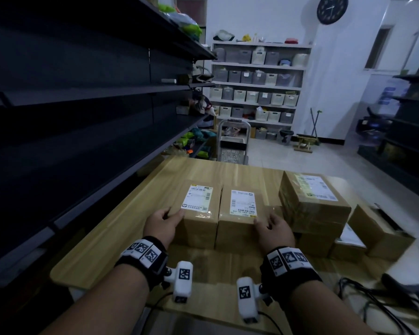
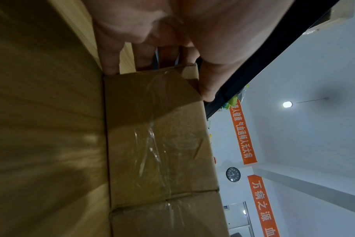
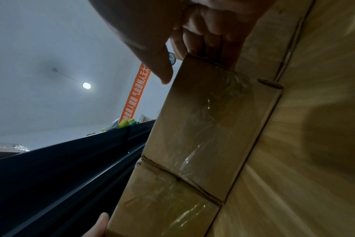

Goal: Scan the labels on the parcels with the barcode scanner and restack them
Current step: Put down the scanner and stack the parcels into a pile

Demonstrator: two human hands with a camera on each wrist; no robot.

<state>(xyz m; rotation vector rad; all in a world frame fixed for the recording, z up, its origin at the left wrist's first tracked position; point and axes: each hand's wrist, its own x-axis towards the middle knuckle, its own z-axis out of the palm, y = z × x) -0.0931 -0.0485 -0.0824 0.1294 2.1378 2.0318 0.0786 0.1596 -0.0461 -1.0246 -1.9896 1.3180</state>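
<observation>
Two brown cardboard parcels stand side by side on the wooden table [image 1: 111, 243], each with a white label on top. My left hand [image 1: 161, 224] grips the near left corner of the left parcel [image 1: 198, 221], thumb on top and fingers down its outer side; the left wrist view shows this parcel [image 2: 156, 136] with my thumb [image 2: 209, 80] on its edge. My right hand [image 1: 275, 229] holds the right parcel [image 1: 237, 226] the same way at its near right corner, with that parcel [image 3: 209, 128] close up in the right wrist view. I see no barcode scanner.
A stack of several taped parcels [image 1: 312, 206] rises just right of my right hand, with more boxes [image 1: 377, 233] beyond it. Dark metal shelving [image 1: 82, 117] runs along the left. A cart [image 1: 232, 146] stands past the table's far edge. Black cables [image 1: 363, 301] lie at the near right.
</observation>
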